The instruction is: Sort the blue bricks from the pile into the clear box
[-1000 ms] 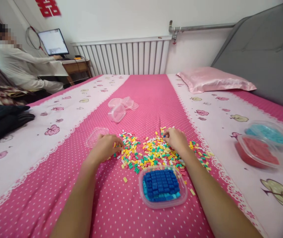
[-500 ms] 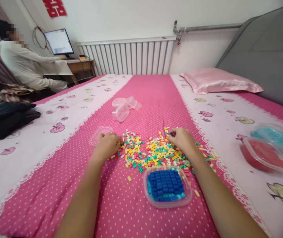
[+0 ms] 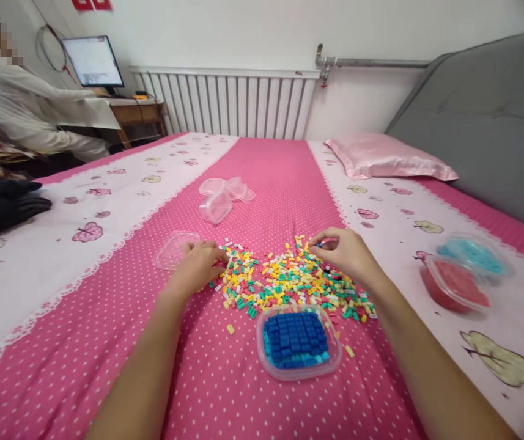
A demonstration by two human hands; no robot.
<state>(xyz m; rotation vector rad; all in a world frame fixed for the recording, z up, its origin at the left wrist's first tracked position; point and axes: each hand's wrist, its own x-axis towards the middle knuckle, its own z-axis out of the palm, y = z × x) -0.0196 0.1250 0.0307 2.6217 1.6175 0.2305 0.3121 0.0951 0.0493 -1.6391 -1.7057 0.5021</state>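
Small toy building bricks in yellow, green, white and red lie in a loose pile (image 3: 284,278) on the pink bed cover. At the right back of the pile, my right hand (image 3: 346,253) pinches a dark blue brick (image 3: 319,245) between thumb and fingertips, just above the others. My left hand (image 3: 201,264) rests at the pile's left edge with its fingers curled together; what they hold, if anything, is hidden. In front of the pile stands a clear plastic box (image 3: 262,354) with dark blue bricks (image 3: 297,336) in neat rows over lighter blue ones.
A clear lid (image 3: 165,256) lies beside my left hand; several clear containers (image 3: 218,205) are farther back. To the right stand boxes of red bricks (image 3: 457,284) and light blue bricks (image 3: 475,253). A pillow (image 3: 390,157) lies behind them. At far left, a person (image 3: 18,104) sits by a monitor (image 3: 92,61).
My right hand has lifted slightly and shifted to the right relative to the pile, with a dark blue brick at its fingertips. My left hand stays at the pile's left edge. The view has turned slightly right.
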